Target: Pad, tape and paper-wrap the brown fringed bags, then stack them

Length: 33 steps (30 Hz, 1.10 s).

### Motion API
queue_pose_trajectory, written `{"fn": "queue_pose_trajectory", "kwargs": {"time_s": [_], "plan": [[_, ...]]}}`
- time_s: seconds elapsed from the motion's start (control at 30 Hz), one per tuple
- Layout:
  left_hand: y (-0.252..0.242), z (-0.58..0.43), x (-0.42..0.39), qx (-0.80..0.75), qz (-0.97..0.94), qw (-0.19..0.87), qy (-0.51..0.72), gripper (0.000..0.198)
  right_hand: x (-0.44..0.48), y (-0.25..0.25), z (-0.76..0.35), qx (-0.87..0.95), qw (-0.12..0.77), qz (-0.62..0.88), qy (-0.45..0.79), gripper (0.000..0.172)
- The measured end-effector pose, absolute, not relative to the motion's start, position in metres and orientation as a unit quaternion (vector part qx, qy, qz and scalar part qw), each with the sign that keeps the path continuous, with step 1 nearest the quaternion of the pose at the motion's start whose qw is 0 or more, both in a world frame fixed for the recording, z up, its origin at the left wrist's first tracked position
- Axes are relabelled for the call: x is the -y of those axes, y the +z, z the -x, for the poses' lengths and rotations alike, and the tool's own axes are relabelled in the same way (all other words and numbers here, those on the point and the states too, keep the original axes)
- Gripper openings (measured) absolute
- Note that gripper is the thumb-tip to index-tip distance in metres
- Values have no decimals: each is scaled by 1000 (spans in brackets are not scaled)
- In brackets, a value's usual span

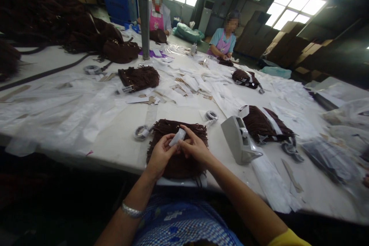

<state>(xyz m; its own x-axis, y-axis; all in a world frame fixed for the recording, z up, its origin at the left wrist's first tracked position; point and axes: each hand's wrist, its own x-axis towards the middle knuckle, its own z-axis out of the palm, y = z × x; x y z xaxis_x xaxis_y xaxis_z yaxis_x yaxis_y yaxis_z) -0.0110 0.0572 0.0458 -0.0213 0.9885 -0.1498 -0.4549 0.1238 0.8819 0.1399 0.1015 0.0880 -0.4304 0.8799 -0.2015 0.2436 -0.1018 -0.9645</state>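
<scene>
A dark brown fringed handbag (178,167) lies on the table edge right in front of me. Just over it, my left hand (163,152) and my right hand (196,144) pinch a small strip of white wrapping (178,137) between their fingertips. Whether the strip encloses a part of the bag is hidden by my fingers. On the bag's left is a wrapped, coiled strap (142,132); a second wrapped coil (211,115) rests at its upper right. A grey tape dispenser (240,140) stands to the right of my right hand.
More fringed bags lie around: one at left (140,78), a banded one at right (266,123). White wrapping sheets (198,84) cover much of the table. A metal post (145,15) rises beyond. Two co-workers, one in a pink apron (155,21), work across the table. Brown bags (95,36) pile up at left.
</scene>
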Motion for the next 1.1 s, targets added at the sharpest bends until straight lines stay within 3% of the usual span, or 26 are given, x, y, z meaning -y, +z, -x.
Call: {"fn": "queue_pose_trajectory", "kwargs": {"time_s": [0.17,0.37,0.53,0.67,0.93,1.1], "plan": [[47,11,-58,-417,-320,621,581,48,-104,83,-137,621,278,481,554,74],[50,13,-58,-424,-290,635,577,53,-103,81,-151,621,263,413,612,81],[52,15,-58,-424,-282,647,568,55,-100,79,-156,702,242,428,516,69],[52,14,-57,-426,-282,644,570,56,-96,83,-156,707,279,439,480,69],[51,13,-58,-412,-292,641,578,54,-90,101,-144,641,375,347,573,64],[50,12,-57,-399,-297,635,591,52,-97,95,-130,630,344,356,599,71]]}}
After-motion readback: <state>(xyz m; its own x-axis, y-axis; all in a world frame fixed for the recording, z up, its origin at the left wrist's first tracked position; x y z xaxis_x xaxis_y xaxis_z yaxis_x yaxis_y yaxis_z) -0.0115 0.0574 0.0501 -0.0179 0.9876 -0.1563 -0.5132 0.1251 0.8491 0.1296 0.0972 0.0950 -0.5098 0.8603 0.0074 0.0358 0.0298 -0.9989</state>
